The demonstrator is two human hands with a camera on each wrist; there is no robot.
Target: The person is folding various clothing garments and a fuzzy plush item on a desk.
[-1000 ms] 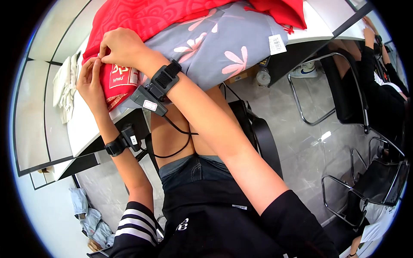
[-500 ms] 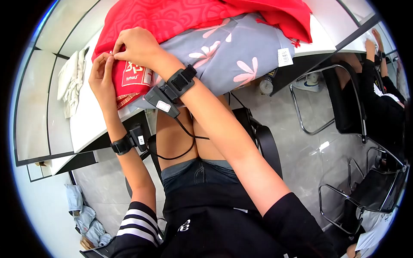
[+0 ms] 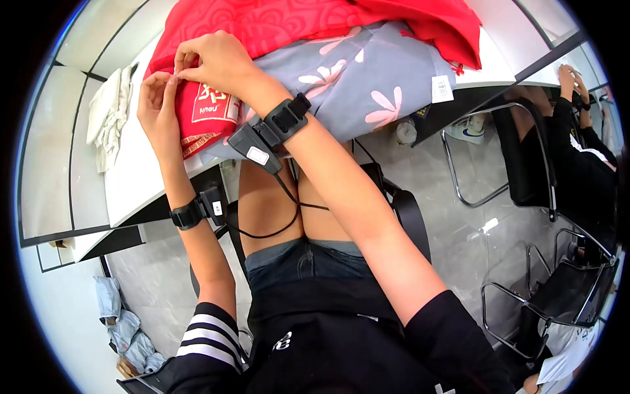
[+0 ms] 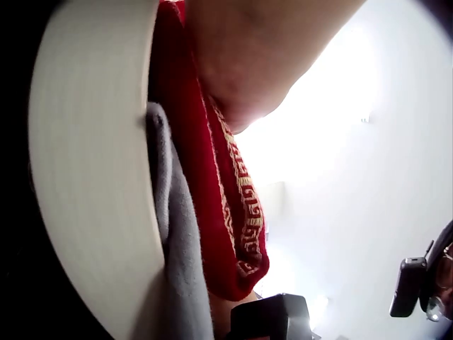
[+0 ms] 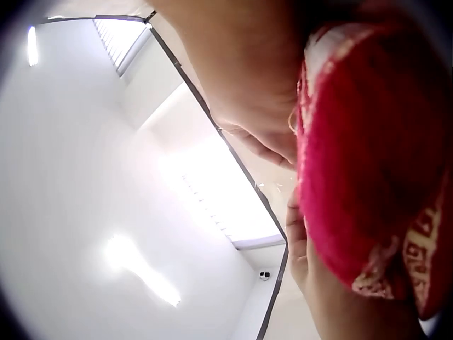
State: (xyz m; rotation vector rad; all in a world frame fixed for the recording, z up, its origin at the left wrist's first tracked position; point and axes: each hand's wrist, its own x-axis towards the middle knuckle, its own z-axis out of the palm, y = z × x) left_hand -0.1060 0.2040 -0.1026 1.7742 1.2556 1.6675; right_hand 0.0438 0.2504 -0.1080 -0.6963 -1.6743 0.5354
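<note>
A red cloth (image 3: 197,111) with a gold-lettered patch and a patterned gold band lies at the table's near edge, over grey fabric (image 3: 367,72) with pink flowers. At the red cloth's left side, my left hand (image 3: 157,115) and right hand (image 3: 220,62) meet at the fingertips, pinching a small pale thing too tiny to identify. In the left wrist view my left hand (image 4: 255,57) is beside the red cloth (image 4: 205,191), its fingertips hidden. The right wrist view has my right hand (image 5: 248,99) along the edge of the red cloth (image 5: 375,156), opposite fingers of my left hand (image 5: 301,241).
A larger red fabric (image 3: 282,20) covers the grey one. Cream cloth (image 3: 108,118) lies at the left of the white table (image 3: 131,187). Cables from the wrist cameras hang over my lap. Black chairs (image 3: 525,157) and another person (image 3: 577,138) are at the right.
The head view has shifted, so the table and cloths appear farther right. My hands stay together at the red cloth's side. At the far right, the other person's hands have come closer together.
</note>
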